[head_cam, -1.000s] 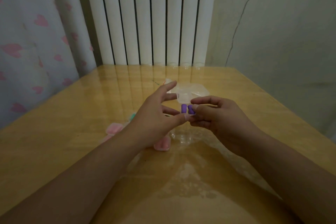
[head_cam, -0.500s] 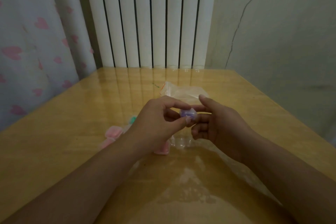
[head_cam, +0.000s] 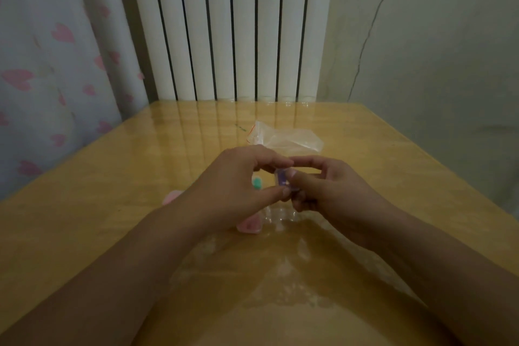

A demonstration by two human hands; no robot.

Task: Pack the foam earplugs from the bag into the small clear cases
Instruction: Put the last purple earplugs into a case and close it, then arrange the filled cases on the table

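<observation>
A pale curtain with pink hearts [head_cam: 56, 64] hangs off the far left corner of the glossy yellow wooden counter [head_cam: 112, 205]. On the counter, left of the small clear plastic case [head_cam: 284, 182], lie a pink foam piece [head_cam: 171, 196] and, nearer the case, a teal foam earplug [head_cam: 256, 182]. A pink-filled clear case [head_cam: 249, 225] sits below the held case, partly hidden by the left wrist. The left hand [head_cam: 238, 185] curls its thumb and forefinger onto the small clear case, pinching its left side. The case is held above the counter, its long axis roughly upright, with purple foam earplugs showing inside. The right hand [head_cam: 328, 191] pinches its right side, fingers curled. Beyond the case lies a crumpled clear plastic bag [head_cam: 286, 139]; behind it stands a white ribbed radiator [head_cam: 233, 25].
</observation>
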